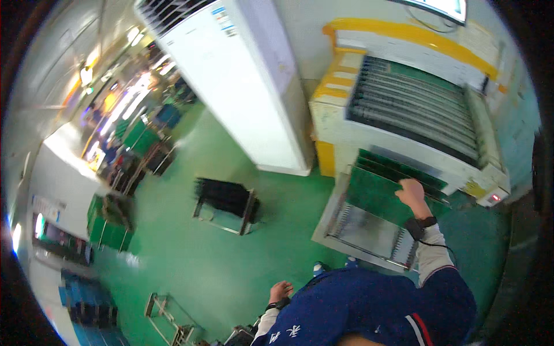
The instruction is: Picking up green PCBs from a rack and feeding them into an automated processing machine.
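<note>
My right hand (pixel 411 193) is closed at the upper edge of a green board (pixel 375 193), and its fingertips are partly hidden. The board leans in a metal rack (pixel 331 224) with toothed side strips, and more green boards stand behind it. A dark band with a cable is around my right wrist. My left hand (pixel 281 290) hangs low beside my body, away from the rack, with loosely bent fingers and nothing visible in it.
Beyond the rack stands a cream machine with a roller conveyor (pixel 412 106) and yellow edging. A tall white cabinet air conditioner (pixel 236 81) is to its left. On the green floor are a cart with dark panels (pixel 222 199) and a metal frame (pixel 167 320).
</note>
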